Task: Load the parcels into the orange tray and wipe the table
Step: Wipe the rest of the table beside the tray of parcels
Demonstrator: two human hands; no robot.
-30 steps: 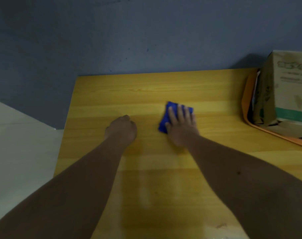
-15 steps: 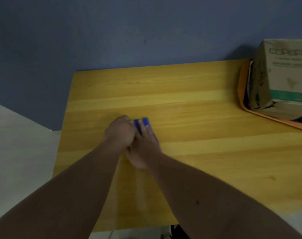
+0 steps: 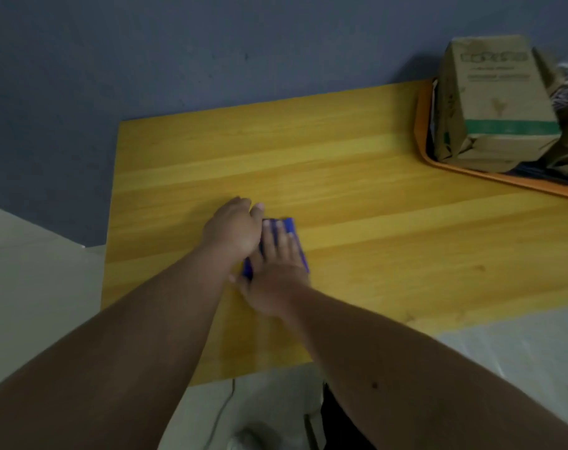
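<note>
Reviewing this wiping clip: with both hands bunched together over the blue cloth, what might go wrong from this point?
1. The left hand rests beside the right hand and partly over the blue cloth, so it may block the next stroke.
2. The brown parcel stands tall in the orange tray; a wide stroke toward it might nudge the tray and tip the parcel.

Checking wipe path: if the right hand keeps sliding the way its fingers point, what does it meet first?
Looks free: the right hand, flat on the blue cloth, points along bare table toward the far edge.
</note>
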